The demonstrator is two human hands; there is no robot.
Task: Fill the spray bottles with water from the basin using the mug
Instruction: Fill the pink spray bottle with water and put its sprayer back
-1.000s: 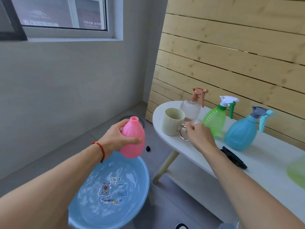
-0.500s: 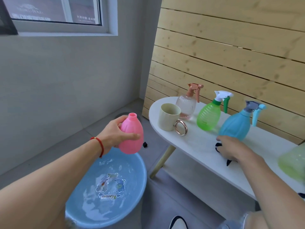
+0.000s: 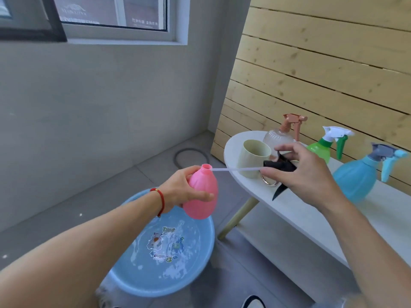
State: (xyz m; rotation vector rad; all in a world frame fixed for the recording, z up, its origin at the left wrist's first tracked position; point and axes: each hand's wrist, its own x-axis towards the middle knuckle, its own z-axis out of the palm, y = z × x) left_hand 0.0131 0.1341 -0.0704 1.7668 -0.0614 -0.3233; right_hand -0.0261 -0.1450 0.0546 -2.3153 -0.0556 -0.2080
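Observation:
My left hand (image 3: 180,189) grips an uncapped pink bottle (image 3: 202,196) upright above the blue basin (image 3: 195,276) of water on the floor. My right hand (image 3: 304,172) holds a black spray head (image 3: 280,166); its clear tube (image 3: 235,169) points left, with the tip just beside the pink bottle's mouth. A beige mug (image 3: 253,158) with a metal ring handle stands on the white table (image 3: 311,216) behind the tube. A clear bottle with a brown sprayer (image 3: 287,132), a green bottle (image 3: 320,147) and a blue bottle (image 3: 358,176) stand along the table.
A wooden slat wall (image 3: 333,70) runs behind the table. A grey wall with a window (image 3: 115,16) is on the left. A dark ring (image 3: 190,157) lies on the tiled floor in the corner. A lower shelf sits under the tabletop.
My right hand picked the black spray head up off the table and carried it left, bringing its tube to the pink bottle's mouth. My left hand kept the bottle over the basin.

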